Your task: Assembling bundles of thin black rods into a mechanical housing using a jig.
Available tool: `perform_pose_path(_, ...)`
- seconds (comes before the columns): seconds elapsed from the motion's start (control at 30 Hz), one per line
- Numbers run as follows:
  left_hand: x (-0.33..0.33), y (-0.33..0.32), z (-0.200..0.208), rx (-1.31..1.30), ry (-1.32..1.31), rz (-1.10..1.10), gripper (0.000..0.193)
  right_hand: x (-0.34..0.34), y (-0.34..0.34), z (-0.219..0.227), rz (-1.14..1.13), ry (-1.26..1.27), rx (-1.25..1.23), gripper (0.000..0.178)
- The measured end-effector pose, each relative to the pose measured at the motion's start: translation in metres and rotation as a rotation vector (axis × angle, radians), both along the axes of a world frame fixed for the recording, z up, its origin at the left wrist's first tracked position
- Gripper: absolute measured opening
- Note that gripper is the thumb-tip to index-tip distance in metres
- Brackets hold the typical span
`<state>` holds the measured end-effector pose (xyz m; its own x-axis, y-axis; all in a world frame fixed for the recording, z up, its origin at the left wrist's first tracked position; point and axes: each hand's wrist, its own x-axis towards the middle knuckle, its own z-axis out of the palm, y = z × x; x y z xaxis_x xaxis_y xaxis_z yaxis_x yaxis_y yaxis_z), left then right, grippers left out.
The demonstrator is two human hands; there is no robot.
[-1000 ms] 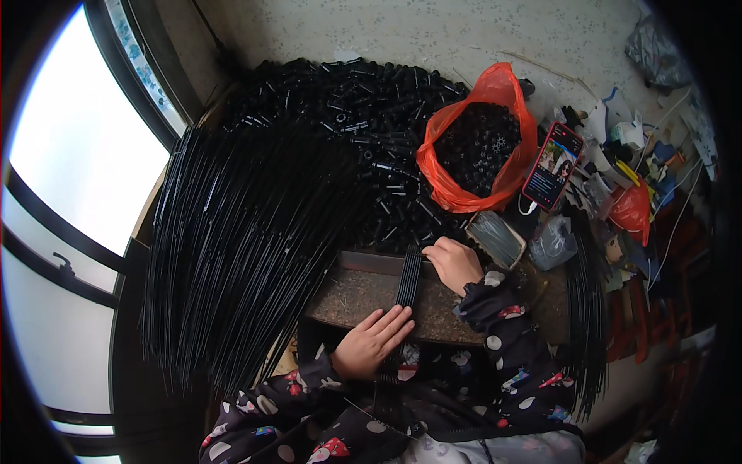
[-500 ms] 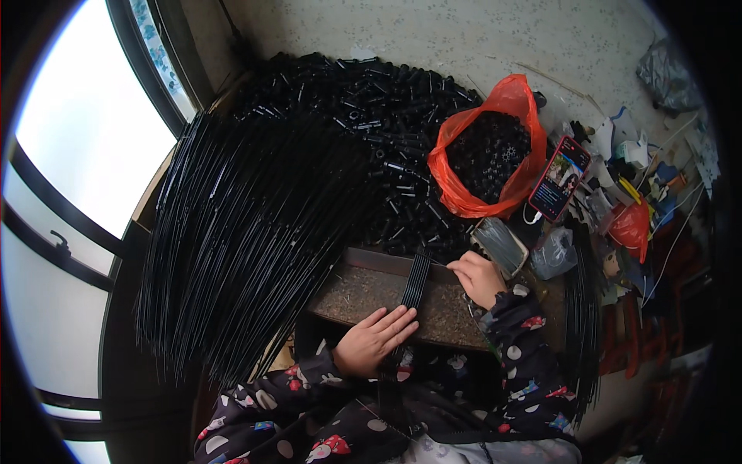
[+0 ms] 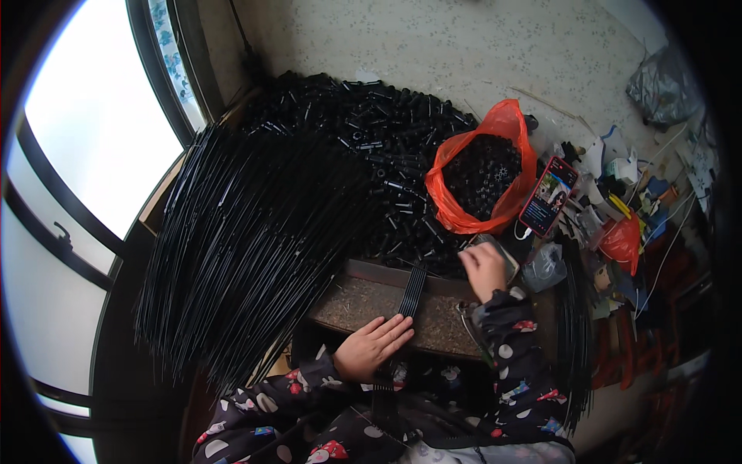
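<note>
My left hand [image 3: 374, 346] lies flat, fingers stretched out, on the near end of a narrow row of thin black rods [image 3: 413, 292]. The rods sit side by side across a brown work board [image 3: 359, 298], their far ends over its raised dark edge strip [image 3: 379, 272]. My right hand [image 3: 485, 272] is farther right, over a shallow box [image 3: 510, 267] that it partly covers. Its fingers are curled together; what they hold, if anything, is too small to make out. Beyond the board spreads a heap of black tubular parts [image 3: 402, 151].
A big sheaf of long black rods [image 3: 239, 255] fills the left, beside the window. An open red plastic bag [image 3: 444, 209] holds small black parts. To its right stand a phone [image 3: 549, 196], a clear bag [image 3: 544, 267] and clutter. More black rods [image 3: 573, 340] hang at right.
My right hand has moved from the far end of the rod row, where it was pinching, to over the shallow box. My left hand stays flat on the rods. The view has tilted slightly.
</note>
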<state>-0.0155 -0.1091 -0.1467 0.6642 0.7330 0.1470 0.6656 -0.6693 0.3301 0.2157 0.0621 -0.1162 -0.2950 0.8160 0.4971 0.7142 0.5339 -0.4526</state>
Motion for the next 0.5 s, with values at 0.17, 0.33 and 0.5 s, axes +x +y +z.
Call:
perform_pose_path(0.17,0.002,-0.004,0.008,-0.057,-0.024,0.015,0.088,0.069,0.01,0.0,-0.173,-0.411,-0.065,0.014)
perform_pose_path(0.33,0.008,-0.023,-0.004,0.027,-0.002,0.088,0.094,0.072,0.011,-0.013,-0.037,-0.294,0.104,0.007)
perform_pose_path(0.5,0.008,-0.024,0.0,0.007,0.004,0.087,0.093,0.044,0.001,0.004,0.0,-0.234,0.157,0.005)
